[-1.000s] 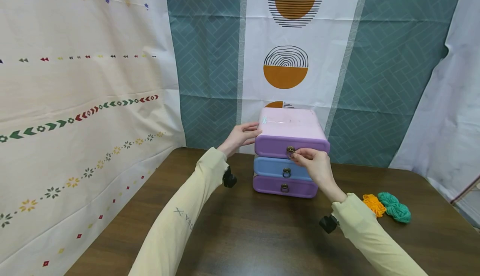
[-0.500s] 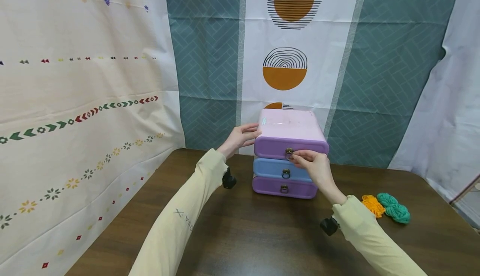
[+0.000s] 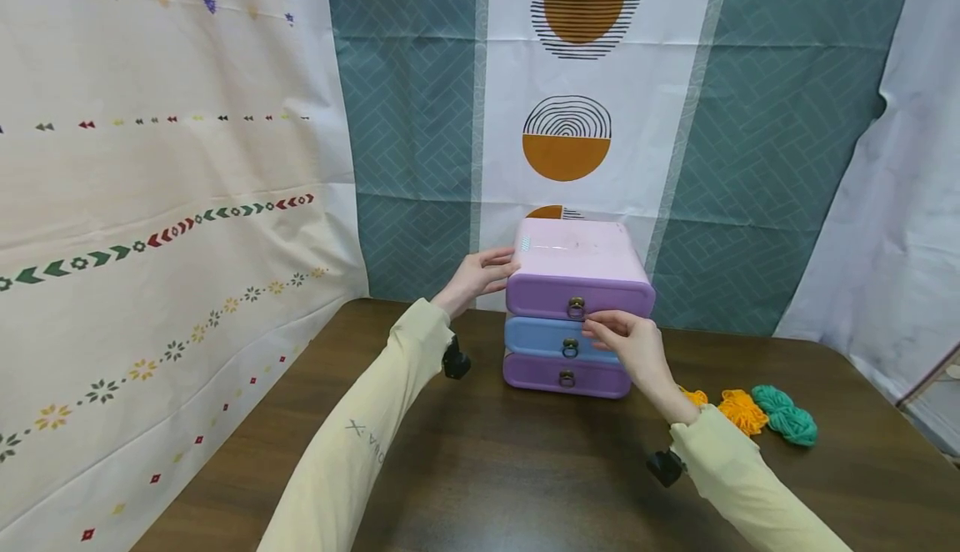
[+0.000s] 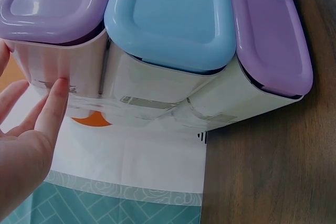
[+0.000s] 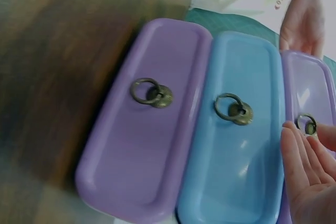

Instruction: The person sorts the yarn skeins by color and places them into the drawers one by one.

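A small three-drawer chest (image 3: 577, 248) with a pale pink top stands at the back of the table. Its fronts are a purple top drawer (image 3: 536, 293), a blue middle drawer (image 3: 531, 335) and a purple bottom drawer (image 3: 528, 372). Each front carries a brass ring pull, the top one (image 3: 576, 308) hanging down. My left hand (image 3: 474, 279) rests its fingertips against the chest's left side wall, plain in the left wrist view. My right hand (image 5: 310, 174) is beside the top ring, fingers fairly straight and holding nothing. All drawers look pushed in.
Orange yarn (image 3: 742, 412) and a green yarn skein (image 3: 784, 415) lie on the brown table (image 3: 495, 469) at the right. More orange yarn (image 3: 694, 396) shows behind my right wrist. Patterned cloths (image 3: 416, 118) hang behind and at the sides.
My right fingers have let go of the top ring pull and moved slightly down and right. My left hand stays on the chest's side. More orange yarn shows past the right wrist.
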Tool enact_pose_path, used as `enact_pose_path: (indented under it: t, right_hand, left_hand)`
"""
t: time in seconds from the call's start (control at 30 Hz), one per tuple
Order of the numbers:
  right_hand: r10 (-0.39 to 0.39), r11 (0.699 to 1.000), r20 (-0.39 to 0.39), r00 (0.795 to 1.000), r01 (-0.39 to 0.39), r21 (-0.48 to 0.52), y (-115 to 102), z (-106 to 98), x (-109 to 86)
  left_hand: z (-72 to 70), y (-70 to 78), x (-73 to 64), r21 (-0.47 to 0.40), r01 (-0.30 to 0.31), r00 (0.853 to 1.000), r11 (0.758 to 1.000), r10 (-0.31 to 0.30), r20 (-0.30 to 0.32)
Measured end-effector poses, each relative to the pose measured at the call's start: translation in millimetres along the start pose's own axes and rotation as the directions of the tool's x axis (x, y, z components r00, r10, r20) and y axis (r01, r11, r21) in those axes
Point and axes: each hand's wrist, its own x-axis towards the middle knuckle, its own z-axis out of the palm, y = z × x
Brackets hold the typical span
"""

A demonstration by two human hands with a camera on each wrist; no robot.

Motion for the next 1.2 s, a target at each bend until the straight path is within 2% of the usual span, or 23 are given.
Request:
enact_pose_path:
  t: [0.2,0.33,0.63,1.2]
  right_hand:
    - [-0.002,1.000,0.005,1.000,0.002,-0.029,-15.8,5.4,-14.8]
    - [0.014,1.000,0.008,1.000,-0.013,-0.027,-16.4,6.8,-17.3]
    - [0.040,0.999,0.023,0.999,-0.039,-0.016,25.5,8.3,-12.9]
    - [0.082,0.995,0.007,0.997,-0.081,-0.057,38.6,13.3,-13.7]
  left_hand:
    - [-0.3,-2.3,1.3,-0.002,-0.006,1.000,1.000,0.006,-0.005]
    - [-0.5,-1.8,1.8,0.000,-0.007,1.000,1.000,0.007,0.000]
    - [-1.6,1.1,0.9,0.042,-0.001,1.000,0.999,0.001,0.018]
    - [-2.2,0.0,2.3,0.044,0.006,1.000,0.999,-0.006,0.015]
